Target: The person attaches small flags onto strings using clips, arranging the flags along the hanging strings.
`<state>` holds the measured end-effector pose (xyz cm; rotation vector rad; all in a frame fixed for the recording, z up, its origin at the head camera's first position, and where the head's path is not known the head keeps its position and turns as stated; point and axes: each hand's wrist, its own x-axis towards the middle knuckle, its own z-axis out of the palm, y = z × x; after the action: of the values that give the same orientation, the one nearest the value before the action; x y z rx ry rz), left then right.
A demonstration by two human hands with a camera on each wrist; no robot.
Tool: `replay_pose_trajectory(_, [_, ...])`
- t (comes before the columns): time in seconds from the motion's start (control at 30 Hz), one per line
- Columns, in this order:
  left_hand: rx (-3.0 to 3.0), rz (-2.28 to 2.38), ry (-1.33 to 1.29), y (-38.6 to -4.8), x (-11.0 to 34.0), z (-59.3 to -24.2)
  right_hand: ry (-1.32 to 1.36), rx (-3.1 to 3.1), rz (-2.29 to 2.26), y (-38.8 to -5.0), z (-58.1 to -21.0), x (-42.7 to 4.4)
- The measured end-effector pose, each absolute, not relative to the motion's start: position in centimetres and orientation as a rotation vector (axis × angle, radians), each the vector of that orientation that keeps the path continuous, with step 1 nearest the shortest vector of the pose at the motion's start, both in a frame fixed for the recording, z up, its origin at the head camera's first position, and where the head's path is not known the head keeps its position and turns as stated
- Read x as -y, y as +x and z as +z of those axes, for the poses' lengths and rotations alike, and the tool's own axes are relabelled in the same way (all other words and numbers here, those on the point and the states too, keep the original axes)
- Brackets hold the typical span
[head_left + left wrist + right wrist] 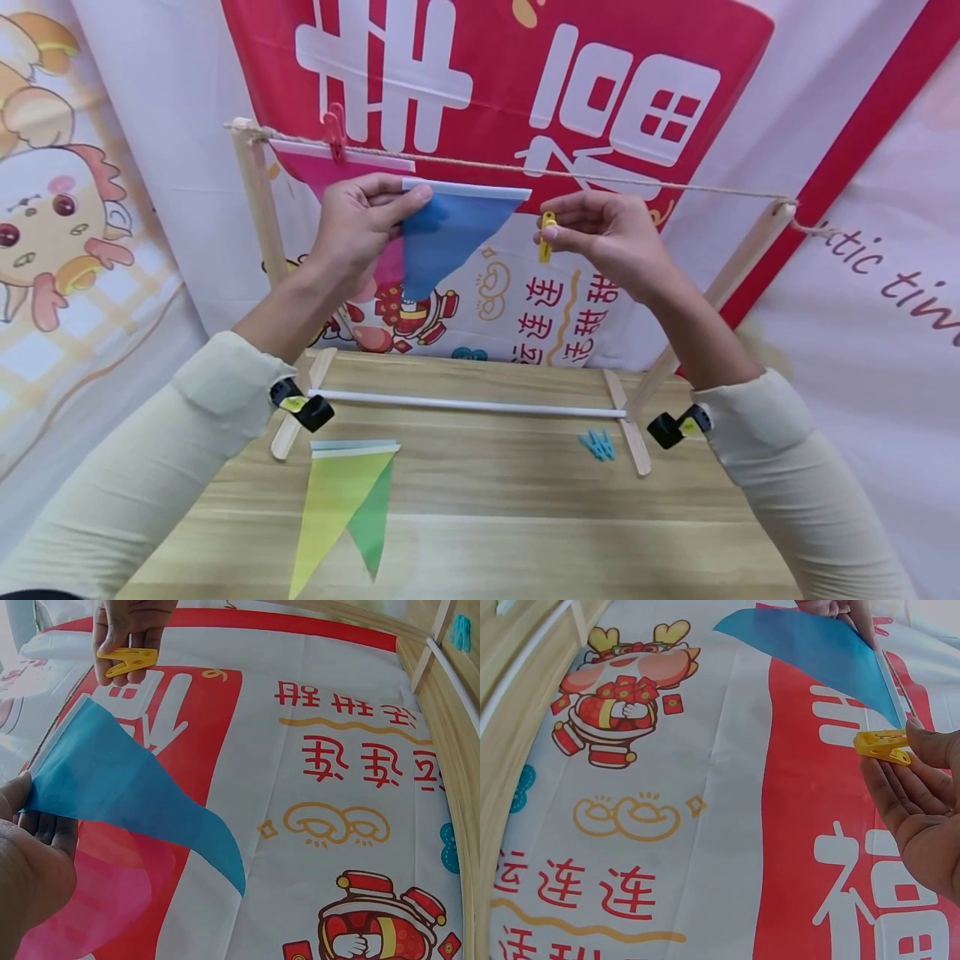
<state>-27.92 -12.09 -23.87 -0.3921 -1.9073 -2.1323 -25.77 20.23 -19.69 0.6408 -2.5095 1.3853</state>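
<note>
A blue triangular pennant (454, 237) with a white top edge hangs from my left hand (356, 229), which pinches its upper left corner between thumb and fingers. Its top edge sits just below a twine line (480, 163). To the right, my right hand (611, 242) pinches a yellow clothespin (547, 237), slightly apart from the pennant's right corner. Behind the left hand, a pink pennant (300, 162) hangs on the twine, with a red clothespin (334, 133) at its top edge. In the right wrist view the yellow clothespin (883, 745) lies between thumb and fingertips.
Wooden posts (258, 200) at both ends carry the twine, joined low down by a white rod (465, 405). On the wooden table (510, 533) lie a yellow pennant (333, 500), a green pennant (371, 521) and blue clothespins (597, 445). A printed cloth (495, 75) hangs behind.
</note>
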Motion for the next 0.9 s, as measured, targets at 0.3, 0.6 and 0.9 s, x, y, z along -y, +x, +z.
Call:
replay_pose_trajectory(0.3, [1.942, -2.098, -0.335, -27.9, 11.8, -23.4, 0.670, 2.493, 1.335, -25.7, -19.0, -19.8])
replay_pose_trajectory(0.6, [1.930, -2.148, -0.313, -28.1, 11.5, -23.1, 0.710, 2.468, 1.321, -25.7, -17.7, -19.2])
replay_pose_trajectory(0.9, [1.879, -2.221, -0.310, -28.4, 11.2, -23.2, 0.741, 2.413, 1.339, -25.8, -16.9, -18.7])
